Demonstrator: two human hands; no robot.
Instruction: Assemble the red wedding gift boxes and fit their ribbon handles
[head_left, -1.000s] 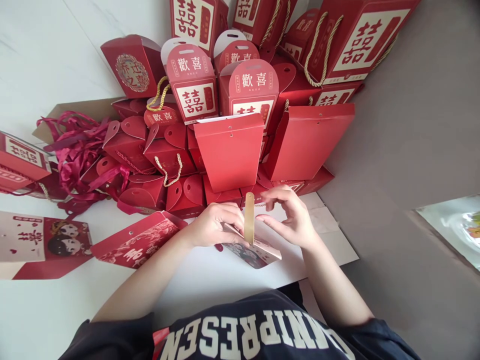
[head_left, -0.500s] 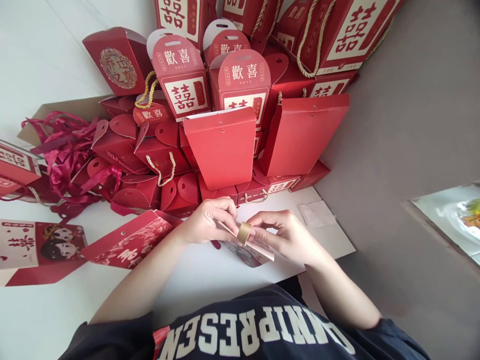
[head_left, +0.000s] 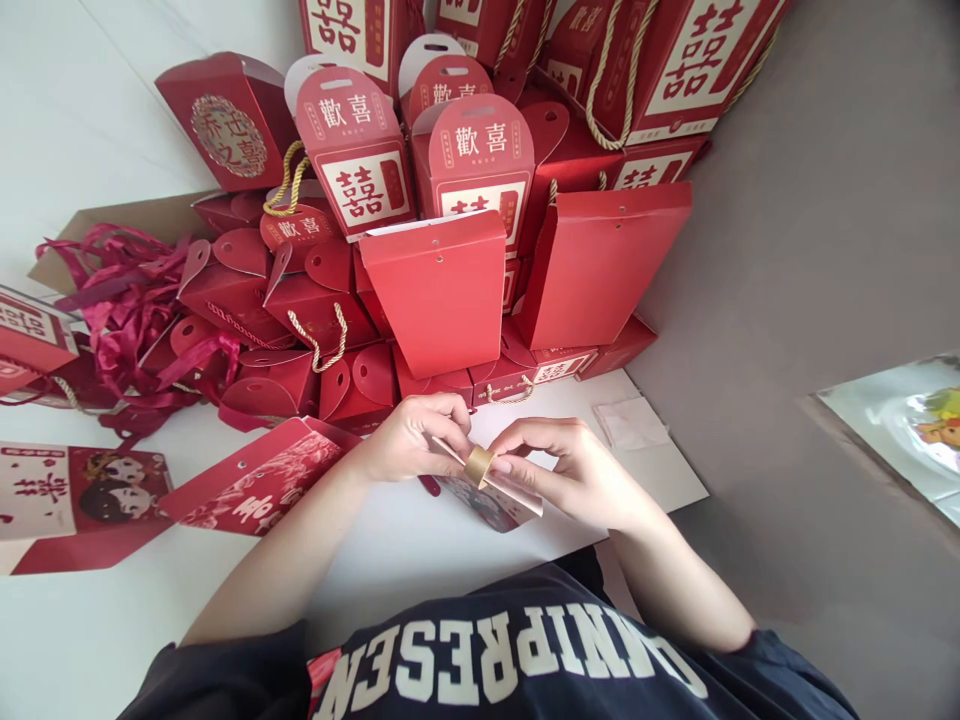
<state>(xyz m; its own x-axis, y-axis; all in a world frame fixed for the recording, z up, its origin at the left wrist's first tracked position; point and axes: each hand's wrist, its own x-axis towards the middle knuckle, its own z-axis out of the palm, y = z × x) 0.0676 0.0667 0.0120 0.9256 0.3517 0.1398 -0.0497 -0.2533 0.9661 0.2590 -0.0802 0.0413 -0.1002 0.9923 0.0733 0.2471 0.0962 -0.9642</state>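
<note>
My left hand [head_left: 416,440] pinches the far-left end of a pale paper edge [head_left: 523,494] that slants between my hands. Around that edge curls a short gold ribbon loop [head_left: 480,466], just past my left fingertips. My right hand [head_left: 559,468] has its thumb and forefinger closed on the right side of the loop. Below the edge shows a dark printed paper face [head_left: 484,503]; whether it belongs to the same piece, I cannot tell. A small red tab [head_left: 430,485] peeks out under my left hand. My fingers hide part of the loop and paper.
Two plain red boxes [head_left: 442,300] lean on stacked red gift boxes [head_left: 360,385] behind my hands. Dark pink ribbons [head_left: 124,300] pile up at the left. A red floral box [head_left: 266,480] lies by my left forearm. A grey panel [head_left: 787,250] bounds the right side.
The view has shifted slightly. The gold ribbon loop sits a little further left and shows a broader face; both hands keep nearly the same grip.
</note>
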